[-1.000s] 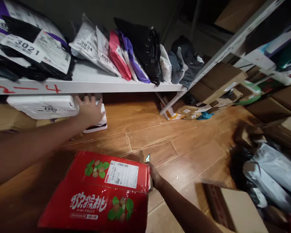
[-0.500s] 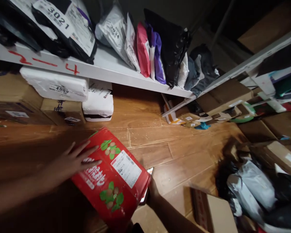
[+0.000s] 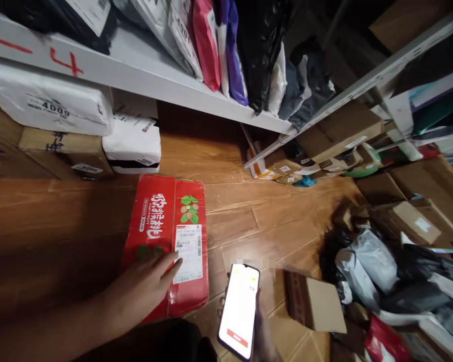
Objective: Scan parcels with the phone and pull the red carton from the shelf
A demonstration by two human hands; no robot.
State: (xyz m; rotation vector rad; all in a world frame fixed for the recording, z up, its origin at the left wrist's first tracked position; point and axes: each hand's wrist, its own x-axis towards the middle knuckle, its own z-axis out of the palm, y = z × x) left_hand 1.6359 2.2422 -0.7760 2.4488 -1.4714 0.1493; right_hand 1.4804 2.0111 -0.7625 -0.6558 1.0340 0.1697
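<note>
A red kiwi-fruit box with a white shipping label lies flat on the wooden floor in front of the low shelf. My left hand rests on its near end, fingers stretched out, the index finger touching the label. My right hand holds a phone with a lit white screen, just right of the box; only a few of its fingers show.
A white shelf carries upright mail bags. Under it sit white parcels and brown cartons. An open carton lies to the right, with a heap of grey bags and boxes beyond.
The red box has gone from tilted in both hands to lying flat on the floor. My right hand has left the box and brought the phone up, screen facing me.
</note>
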